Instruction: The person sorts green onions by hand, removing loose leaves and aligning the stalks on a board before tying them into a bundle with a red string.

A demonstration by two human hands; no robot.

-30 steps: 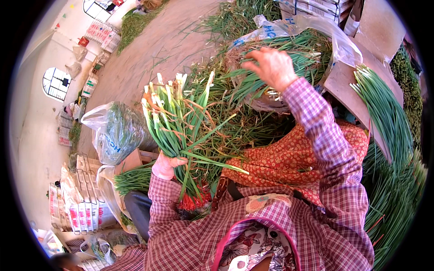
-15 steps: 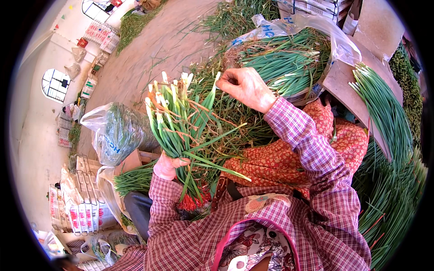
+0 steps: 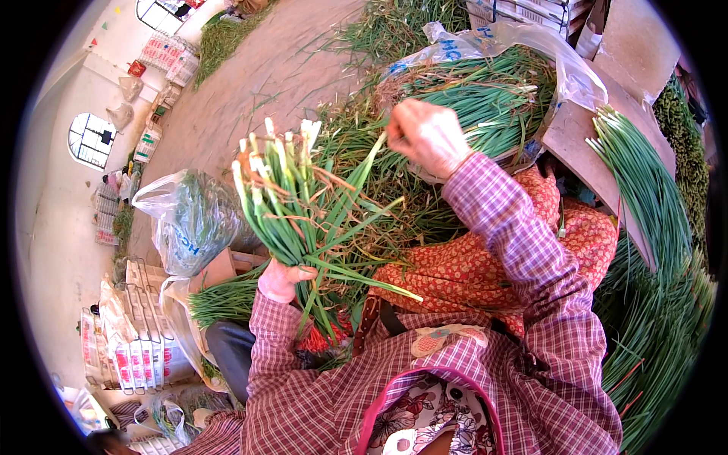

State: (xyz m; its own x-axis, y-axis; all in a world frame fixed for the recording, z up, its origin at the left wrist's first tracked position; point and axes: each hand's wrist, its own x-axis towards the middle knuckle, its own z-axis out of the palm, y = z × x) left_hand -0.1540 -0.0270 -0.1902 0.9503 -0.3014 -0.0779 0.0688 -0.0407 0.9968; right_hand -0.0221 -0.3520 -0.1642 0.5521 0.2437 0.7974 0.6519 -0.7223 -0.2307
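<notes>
My left hand (image 3: 282, 280) is closed around the lower, leafy part of a bunch of garlic chives (image 3: 292, 197). Their pale stem ends point away from me, and dry brown leaves hang among the green ones. Farther right, my right hand (image 3: 428, 133) pinches the pale end of one garlic chive stalk (image 3: 368, 161), which leans out from the bunch. The fingertips of that hand partly hide the stalk's end. Red strands (image 3: 326, 340) lie below my left hand.
Beyond my right hand, an opened plastic bag (image 3: 485, 38) holds more chives. A trimmed bundle (image 3: 641, 174) lies on a board at the right, above a large green heap (image 3: 660, 341). Leaf scraps (image 3: 409, 216) cover the ground before me. A filled clear bag (image 3: 193, 220) stands left.
My right hand has moved a little to the right, drawing the pinched stalk farther from the bunch. The bunch's stem ends have tilted slightly left, still held in my left hand.
</notes>
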